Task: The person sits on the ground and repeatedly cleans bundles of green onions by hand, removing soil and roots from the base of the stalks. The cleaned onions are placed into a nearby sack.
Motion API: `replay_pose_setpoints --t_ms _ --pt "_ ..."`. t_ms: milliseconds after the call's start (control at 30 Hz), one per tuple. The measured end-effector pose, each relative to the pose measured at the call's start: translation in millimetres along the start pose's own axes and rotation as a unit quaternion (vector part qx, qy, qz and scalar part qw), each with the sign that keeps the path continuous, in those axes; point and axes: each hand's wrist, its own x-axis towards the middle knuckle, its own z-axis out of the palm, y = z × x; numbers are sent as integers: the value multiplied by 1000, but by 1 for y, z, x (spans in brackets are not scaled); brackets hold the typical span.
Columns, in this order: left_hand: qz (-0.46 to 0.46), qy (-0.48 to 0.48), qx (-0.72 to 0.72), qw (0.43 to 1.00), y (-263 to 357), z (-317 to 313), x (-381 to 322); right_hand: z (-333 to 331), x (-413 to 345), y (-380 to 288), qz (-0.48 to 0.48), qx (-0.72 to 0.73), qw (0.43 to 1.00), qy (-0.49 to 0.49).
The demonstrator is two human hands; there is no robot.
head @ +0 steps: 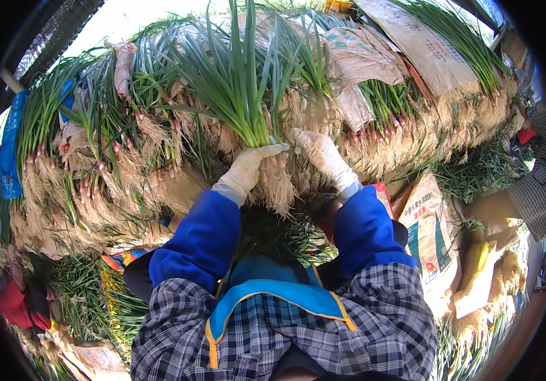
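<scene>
My left hand, in a pale, soiled glove, is closed round a bunch of green onions just above the roots. The long green leaves point away from me and fan out; the pale stringy roots hang down below the hand. Beside it on the right is my right hand, also gloved, with its fingertips bent close to the bunch; whether they pinch a stem cannot be told. Beyond both hands lies a long heap of green onions, its roots facing me.
Printed paper sacks lie over the heap. Another paper sack stands at my right, near a person's checked sleeve. Loose green leaves lie at the lower left, by red cloth. A blue strip hangs at the far left.
</scene>
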Motion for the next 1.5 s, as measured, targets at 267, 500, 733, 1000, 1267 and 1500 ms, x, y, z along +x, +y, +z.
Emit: replay_pose_setpoints --t_ms 267,500,733,1000,1267,1500 --pt "63 35 -46 996 -13 -8 -21 25 45 22 -85 -370 920 102" --pt "56 -45 -142 987 -20 -35 -47 11 27 35 110 -52 968 -218" --pt "-13 -129 -174 976 -25 -44 -47 54 41 7 -20 346 907 -239" --pt "-4 -157 -246 956 -33 -24 -36 50 34 1 -4 275 942 -191" --pt "-31 10 -195 980 -30 -25 -36 57 33 2 -305 -348 883 75" --pt "85 -224 -255 937 -10 6 -60 56 39 19 -77 -283 908 299"
